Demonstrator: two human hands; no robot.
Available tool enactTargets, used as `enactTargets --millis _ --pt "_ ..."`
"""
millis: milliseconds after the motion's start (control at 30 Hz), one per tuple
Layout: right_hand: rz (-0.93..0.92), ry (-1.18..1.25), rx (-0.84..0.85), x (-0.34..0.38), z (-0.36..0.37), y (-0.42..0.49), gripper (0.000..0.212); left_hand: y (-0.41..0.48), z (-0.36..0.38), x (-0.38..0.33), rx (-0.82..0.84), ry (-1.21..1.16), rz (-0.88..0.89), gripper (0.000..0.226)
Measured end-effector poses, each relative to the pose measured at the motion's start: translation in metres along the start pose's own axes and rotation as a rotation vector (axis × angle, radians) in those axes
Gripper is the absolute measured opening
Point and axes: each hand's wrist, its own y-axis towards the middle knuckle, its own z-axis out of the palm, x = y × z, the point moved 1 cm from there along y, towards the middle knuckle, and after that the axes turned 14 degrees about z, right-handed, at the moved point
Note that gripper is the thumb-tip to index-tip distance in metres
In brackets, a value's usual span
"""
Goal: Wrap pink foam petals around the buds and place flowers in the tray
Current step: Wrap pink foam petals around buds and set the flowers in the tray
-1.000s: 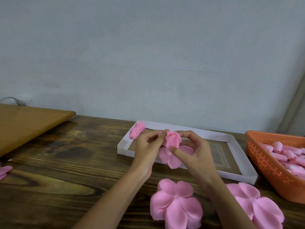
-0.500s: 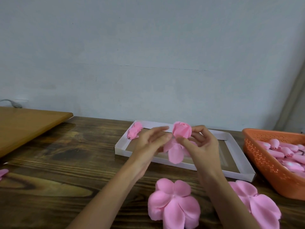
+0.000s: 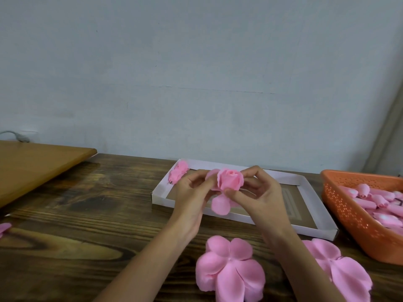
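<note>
Head view. White tray [image 3: 311, 231] lies on the dark wooden table [image 3: 87, 214], long side facing the person. Both hands are raised just above the tray's near-left part, working one flower [image 3: 230, 179]: a pink bud with petals partly closed round it. Left hand [image 3: 192, 197]: fingers curled, fingertips pressing a petal against the flower's left side. Right hand [image 3: 263, 199]: thumb and forefinger pinch the flower from its right, other fingers bent behind it. One loose petal [image 3: 220, 205] hangs below the flower, over the tray's near wall. One finished flower [image 3: 178, 175] lies inside the tray at its far-left corner. On the table in front of the tray, between the forearms, lies a flat petal set [image 3: 229, 271]; a second petal set [image 3: 340, 271] lies in front of the tray's near-right corner. Orange basket [image 3: 349, 214] stands just right of the tray, holding pink buds [image 3: 370, 197]. Lighter wooden board [image 3: 32, 166] sits well left of the tray.
</note>
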Motion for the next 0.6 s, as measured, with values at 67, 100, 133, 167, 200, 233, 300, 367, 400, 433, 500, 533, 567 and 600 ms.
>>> enactTargets --millis 67,100,133,167,200,233,300,367,400,433,500,533,567,600 --pt "-0.015 -0.039 -0.027 0.002 0.001 -0.001 0.026 -0.002 0.001 -0.001 -0.023 0.061 0.027 0.007" --pt "-0.023 -0.053 -0.04 0.002 0.001 -0.001 0.027 -0.002 0.001 -0.002 -0.024 0.093 0.048 0.006" --pt "-0.03 -0.069 -0.053 0.003 0.001 -0.001 0.028 -0.003 0.002 -0.003 -0.02 0.118 0.072 0.008" --pt "-0.034 -0.087 -0.065 0.003 0.002 -0.001 0.029 -0.003 0.002 -0.004 -0.017 0.135 0.096 0.01" --pt "-0.037 -0.103 -0.073 0.003 0.002 0.0 0.031 -0.004 0.003 -0.006 -0.019 0.145 0.118 0.014" --pt "-0.038 -0.11 -0.075 0.002 0.003 0.0 0.032 -0.004 0.003 -0.007 -0.017 0.152 0.135 0.017" --pt "-0.041 -0.102 -0.059 0.001 0.003 0.001 0.032 -0.006 0.005 -0.008 -0.013 0.16 0.157 0.023" --pt "-0.041 -0.078 -0.036 0.001 0.002 0.001 0.032 -0.006 0.006 -0.009 -0.011 0.145 0.155 0.032" --pt "-0.036 -0.064 -0.031 0.001 0.002 0.001 0.032 -0.006 0.007 -0.01 -0.008 0.121 0.143 0.035" --pt "-0.024 -0.044 -0.028 0.001 0.001 0.001 0.031 -0.005 0.007 -0.011 -0.004 0.083 0.122 0.035" --pt "0.025 0.02 -0.028 0.002 0.0 0.001 0.026 -0.004 0.006 -0.015 -0.001 -0.004 0.081 0.037" --pt "0.056 0.055 -0.027 0.002 0.0 0.001 0.025 -0.004 0.006 -0.016 -0.005 -0.042 0.064 0.037" --pt "0.081 0.085 -0.019 0.003 0.0 0.001 0.024 -0.003 0.005 -0.017 -0.021 -0.077 0.047 0.036" --pt "0.1 0.108 -0.004 0.003 0.001 0.001 0.023 -0.003 0.005 -0.018 -0.049 -0.108 0.023 0.035"
